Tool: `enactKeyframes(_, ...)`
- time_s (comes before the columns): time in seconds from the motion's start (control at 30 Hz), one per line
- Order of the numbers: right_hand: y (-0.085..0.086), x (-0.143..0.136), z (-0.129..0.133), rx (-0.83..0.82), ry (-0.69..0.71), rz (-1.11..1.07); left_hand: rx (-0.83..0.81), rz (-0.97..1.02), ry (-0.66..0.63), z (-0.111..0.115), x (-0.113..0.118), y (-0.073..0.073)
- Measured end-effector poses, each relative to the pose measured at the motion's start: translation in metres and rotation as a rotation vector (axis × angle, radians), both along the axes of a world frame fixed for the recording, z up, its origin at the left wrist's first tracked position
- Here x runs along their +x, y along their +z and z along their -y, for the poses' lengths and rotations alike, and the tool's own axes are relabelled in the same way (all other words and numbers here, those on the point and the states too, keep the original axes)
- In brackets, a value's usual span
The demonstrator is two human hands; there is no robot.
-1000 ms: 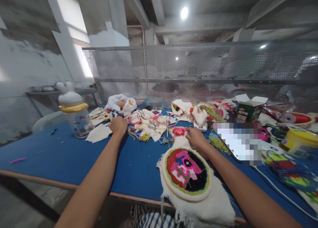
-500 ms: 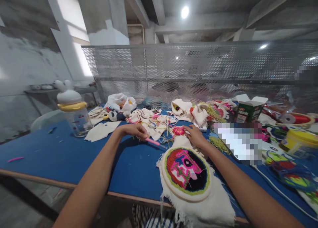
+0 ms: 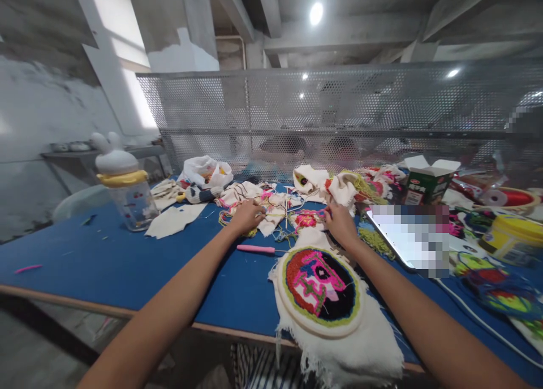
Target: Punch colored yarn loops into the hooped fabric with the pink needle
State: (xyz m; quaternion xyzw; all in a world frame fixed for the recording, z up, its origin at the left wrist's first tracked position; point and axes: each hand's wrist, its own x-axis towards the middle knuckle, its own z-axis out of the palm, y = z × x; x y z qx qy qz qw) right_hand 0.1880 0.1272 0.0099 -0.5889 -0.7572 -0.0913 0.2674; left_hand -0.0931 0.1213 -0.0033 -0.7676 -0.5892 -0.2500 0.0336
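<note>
My left hand (image 3: 247, 216) reaches over tangled yarn and white cloth scraps (image 3: 274, 222), its fingers bent and somewhat apart, with nothing visibly held. My right hand (image 3: 340, 224) is closed in a pinch on a strand of pink yarn beside a small pink yarn bundle (image 3: 306, 219). A pink-handled punch needle (image 3: 255, 249) lies on the blue table, its metal tip pointing at the embroidery hoop (image 3: 335, 328). The hoop rests at the table's front edge, stretching white cloth with a round red, pink, black and yellow-green yarn design (image 3: 320, 287).
A phone (image 3: 407, 239) with a white cable and a yellow tub (image 3: 511, 236) are on the right. Behind them stands an open green box (image 3: 428, 182). A rabbit-lidded bottle (image 3: 127, 194) is at left. A perforated metal screen (image 3: 271, 112) runs along the back.
My left hand has let go of the punch needle, now lying on the table, and moved right and forward to the yarn. My right hand has drawn its fingers together beside the pink yarn.
</note>
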Motion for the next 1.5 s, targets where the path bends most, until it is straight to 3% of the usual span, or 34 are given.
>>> enactKeyframes(0.2,0.003,0.003,0.001,0.043,-0.05,-0.071,0.087,-0.066,0.042,-0.003,-0.002,-0.001)
enactKeyframes(0.47,0.002,0.0,0.0,0.085,0.016,-0.097,0.083,-0.04,0.016,-0.003,-0.001,-0.006)
enactKeyframes(0.67,0.006,-0.002,0.006,0.125,0.012,-0.168,0.12,0.121,0.025,0.004,-0.003,0.005)
enactKeyframes(0.8,0.011,-0.004,0.009,0.158,0.037,-0.258,0.126,0.309,-0.036,0.008,0.0,0.012)
enactKeyframes(0.9,0.018,-0.007,0.014,0.167,0.119,-0.326,0.093,0.455,-0.151,0.01,0.009,0.016)
enactKeyframes(1.03,0.03,-0.016,0.027,0.114,0.37,-0.391,-0.013,0.584,-0.364,0.017,0.026,0.022)
enactKeyframes(1.23,0.025,-0.041,0.045,-0.171,0.762,-0.527,-0.129,0.659,-0.634,0.042,0.057,0.028)
enactKeyframes(1.37,0.017,-0.048,0.044,-0.333,0.836,-0.632,-0.17,0.697,-0.647,0.05,0.067,0.03)
enactKeyframes(1.5,0.022,-0.035,0.033,-0.33,0.745,-0.766,-0.173,0.73,-0.541,0.044,0.051,0.037)
